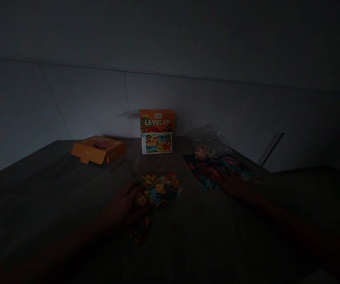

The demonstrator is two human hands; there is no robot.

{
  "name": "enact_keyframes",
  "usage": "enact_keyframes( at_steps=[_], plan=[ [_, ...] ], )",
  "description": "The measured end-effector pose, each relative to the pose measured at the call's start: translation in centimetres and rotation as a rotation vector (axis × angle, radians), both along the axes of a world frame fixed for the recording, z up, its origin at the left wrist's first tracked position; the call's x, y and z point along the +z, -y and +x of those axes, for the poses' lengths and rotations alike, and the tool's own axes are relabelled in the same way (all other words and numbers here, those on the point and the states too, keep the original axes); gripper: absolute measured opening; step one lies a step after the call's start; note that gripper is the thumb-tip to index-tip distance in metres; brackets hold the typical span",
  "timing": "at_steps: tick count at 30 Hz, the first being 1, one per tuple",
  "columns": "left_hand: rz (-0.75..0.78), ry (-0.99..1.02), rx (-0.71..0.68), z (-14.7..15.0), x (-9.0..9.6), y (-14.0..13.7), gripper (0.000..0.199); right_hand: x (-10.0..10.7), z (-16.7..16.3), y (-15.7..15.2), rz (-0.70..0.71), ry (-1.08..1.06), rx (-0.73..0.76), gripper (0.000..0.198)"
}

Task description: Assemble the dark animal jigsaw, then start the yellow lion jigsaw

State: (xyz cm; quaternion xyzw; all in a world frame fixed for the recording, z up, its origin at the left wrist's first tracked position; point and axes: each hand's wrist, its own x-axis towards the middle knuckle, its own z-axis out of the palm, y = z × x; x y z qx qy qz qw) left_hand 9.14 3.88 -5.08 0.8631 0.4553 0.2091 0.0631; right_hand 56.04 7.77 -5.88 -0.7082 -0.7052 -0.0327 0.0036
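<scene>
In the dim head view, a heap of colourful jigsaw pieces [158,190] lies on the grey table [99,189]. My left hand [128,203] rests against the heap's left side with its fingers apart; several pieces lie partly under and below it. To the right, my right hand [230,180] is spread flat on a dark, colourful assembled puzzle [205,179], near its front edge. A small picture card [157,143] of animals leans upright against an orange box [157,121] marked "LEVEL UP!".
Another orange box [99,148] lies on its side at the back left, its flap open towards me. Behind the assembled puzzle sits a clear plastic bag [211,144] with pieces inside. A pale wall [99,102] borders the table's far edge.
</scene>
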Motion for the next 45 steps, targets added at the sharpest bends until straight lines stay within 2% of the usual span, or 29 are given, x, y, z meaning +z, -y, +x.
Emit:
enact_keyframes(
  at_steps=[3, 7, 10, 11, 13, 14, 17, 18, 20, 25, 31, 34, 36, 39, 41, 43, 45],
  plan=[
    [-0.025, 0.008, 0.013, 0.2, 0.2, 0.0, 0.061, 0.8, -1.1, -1.3, -0.053, -0.004, -0.031, 0.047],
    [-0.057, 0.006, 0.011, 0.4, 0.7, 0.2, 0.062, 2.1, -3.0, -2.7, -0.052, 0.0, -0.114, 0.045],
    [-0.062, -0.033, -0.043, 0.1, 1.3, 0.5, 0.067, 2.8, -6.3, -2.8, 0.069, -0.006, -0.245, 0.06],
    [-0.068, -0.061, -0.077, 0.0, 1.5, 0.7, 0.07, 2.9, -7.9, -2.4, 0.158, -0.003, -0.238, 0.063],
    [-0.074, -0.127, -0.161, -0.1, 1.9, 1.1, 0.079, 3.1, -11.8, -0.8, 0.255, -0.021, 0.059, 0.056],
    [-0.07, -0.159, -0.209, -0.1, 2.1, 1.4, 0.085, 3.2, -13.9, 0.2, 0.267, -0.06, 0.264, 0.056],
    [-0.063, -0.209, -0.329, 0.0, 2.5, 2.0, 0.101, 3.4, -19.2, 3.4, 0.217, -0.217, 0.788, 0.061],
    [-0.071, -0.207, -0.351, 0.1, 2.6, 2.1, 0.102, 3.4, -20.4, 4.1, 0.19, -0.236, 0.893, 0.061],
    [-0.09, -0.172, -0.348, 0.2, 2.7, 2.2, 0.1, 3.5, -21.7, 5.0, 0.187, -0.298, 0.951, 0.061],
    [-0.123, -0.101, -0.204, 0.0, 2.7, 1.6, 0.092, 3.2, -20.7, 4.6, 0.282, -0.38, 0.925, 0.045],
    [-0.129, 0.005, -0.119, -0.7, 2.6, -0.1, 0.051, 2.5, -19.8, 3.9, 0.306, -0.483, 0.819, 0.042],
    [-0.104, 0.057, -0.058, -1.1, 2.3, -0.4, 0.048, 2.6, -20.0, 3.7, 0.335, -0.566, 0.746, 0.042],
    [-0.019, 0.036, -0.046, -1.2, 2.3, 0.0, 0.05, 2.7, -19.9, 3.2, 0.359, -0.686, 0.649, 0.039],
    [0.061, -0.054, -0.213, -0.9, 3.0, 1.0, 0.06, 2.3, -19.1, 1.8, 0.381, -0.923, 0.408, 0.033],
    [0.007, -0.137, -0.379, -0.5, 3.6, 1.7, 0.07, 1.8, -18.4, 0.5, 0.354, -1.004, 0.261, 0.031],
    [-0.084, -0.192, -0.474, -0.3, 4.1, 2.0, 0.073, 1.1, -17.8, -0.7, 0.293, -1.017, 0.199, 0.033],
    [-0.128, -0.184, -0.477, -0.2, 4.3, 2.0, 0.071, 0.7, -17.5, -1.4, 0.242, -1.007, 0.199, 0.036]
  ],
)
